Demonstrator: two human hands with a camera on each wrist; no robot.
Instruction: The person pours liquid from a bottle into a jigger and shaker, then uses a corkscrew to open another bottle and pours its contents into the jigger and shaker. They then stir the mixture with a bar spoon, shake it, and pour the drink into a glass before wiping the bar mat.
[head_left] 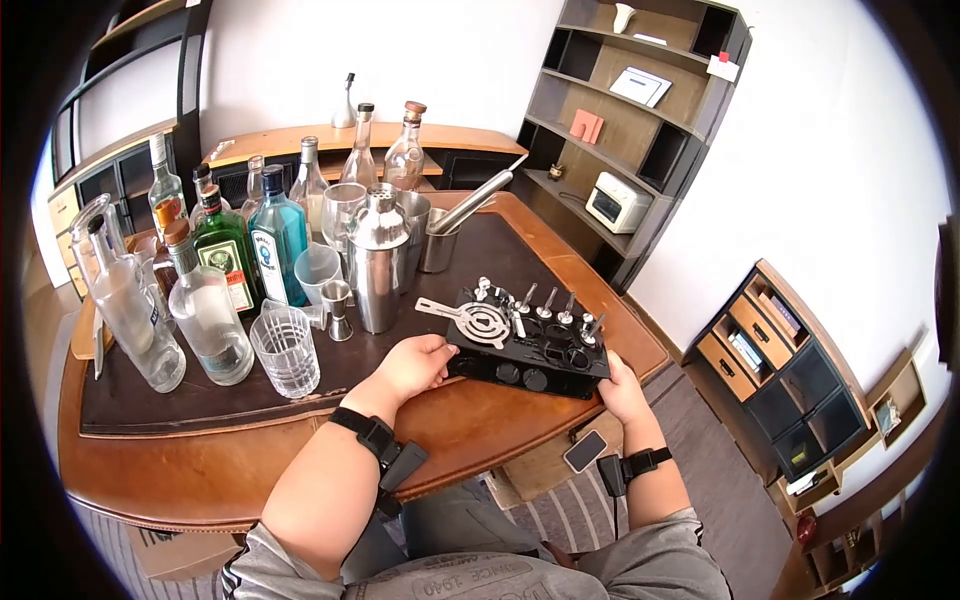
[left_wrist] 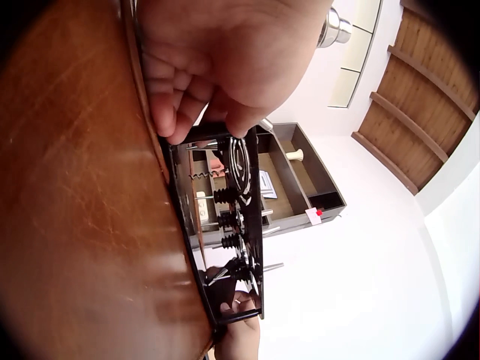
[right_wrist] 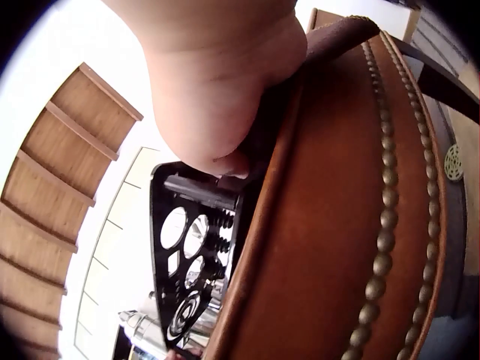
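Note:
A black rack holding bar tools stands near the front edge of the desk, with a round strainer and several pourers on top. My left hand grips its left end, fingertips on the end panel in the left wrist view. At the opposite end, my right hand holds the rack's side; the right wrist view shows that hand at the rack's upper corner, its fingers mostly hidden. Through the rack's open side, a corkscrew and dark ribbed stoppers are visible.
Left of the rack stand a steel shaker, a jigger, a cut glass and several bottles, including a blue one. A metal cup with tools stands behind. A phone lies below the desk edge.

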